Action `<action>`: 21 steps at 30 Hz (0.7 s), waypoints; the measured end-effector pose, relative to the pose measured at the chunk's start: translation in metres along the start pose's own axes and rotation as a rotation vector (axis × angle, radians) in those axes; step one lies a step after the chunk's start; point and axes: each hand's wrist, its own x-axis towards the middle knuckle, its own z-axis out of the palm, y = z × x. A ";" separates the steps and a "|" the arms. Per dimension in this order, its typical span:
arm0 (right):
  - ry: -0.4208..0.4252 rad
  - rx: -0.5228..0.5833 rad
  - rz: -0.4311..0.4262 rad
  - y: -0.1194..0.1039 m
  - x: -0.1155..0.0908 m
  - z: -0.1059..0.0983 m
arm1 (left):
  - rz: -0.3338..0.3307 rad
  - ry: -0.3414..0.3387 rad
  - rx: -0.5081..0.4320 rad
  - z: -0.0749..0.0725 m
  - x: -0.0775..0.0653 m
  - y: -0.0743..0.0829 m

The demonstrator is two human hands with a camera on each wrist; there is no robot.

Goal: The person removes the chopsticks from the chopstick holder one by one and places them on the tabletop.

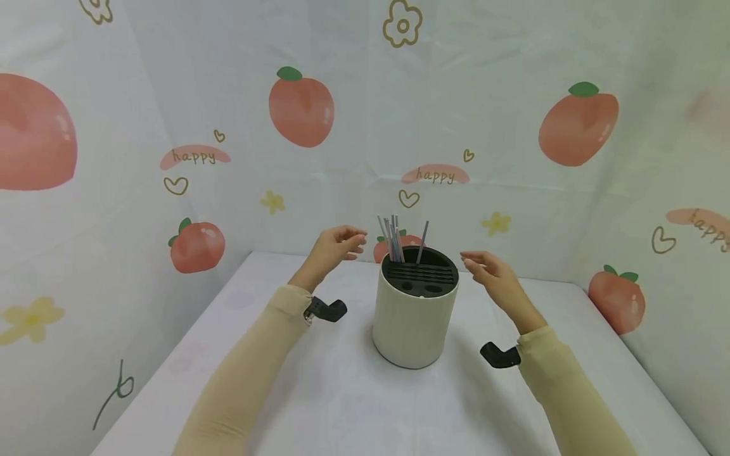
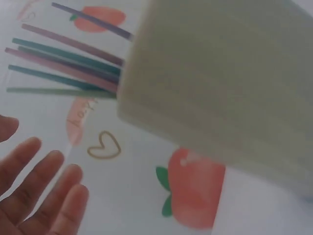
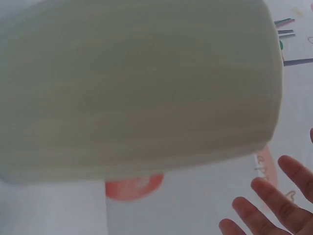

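A cream ribbed knife block (image 1: 415, 326) with a black slotted top (image 1: 421, 273) stands upright on the table. Several thin coloured sticks (image 1: 393, 239) poke out of its rear opening, bunched to the left, and one purple stick (image 1: 422, 242) leans apart on the right. My left hand (image 1: 336, 248) hovers left of the block near its top, fingers relaxed and holding nothing. On the other side my right hand (image 1: 492, 273) is raised, fingers loosely extended and apart from the block. Both wrist views show spread fingers (image 2: 68, 196) beside the block's wall (image 3: 146, 93).
The white table (image 1: 365, 418) reaches to a backdrop cloth (image 1: 353, 38) printed with peaches, hearts and flowers. A black wrist mount (image 1: 329, 310) sits on the left wrist, and another black mount (image 1: 500, 356) is on the right.
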 end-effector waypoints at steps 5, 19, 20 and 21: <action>-0.053 0.258 0.059 0.003 0.006 0.014 | 0.003 0.017 -0.204 0.011 0.012 0.010; -0.079 0.359 0.147 0.010 0.008 0.032 | 0.041 0.016 -0.310 0.034 0.023 0.006; -0.079 0.358 0.151 0.010 0.008 0.032 | 0.037 0.019 -0.312 0.035 0.023 0.006; -0.078 0.356 0.157 0.011 0.008 0.032 | 0.033 0.021 -0.318 0.036 0.023 0.005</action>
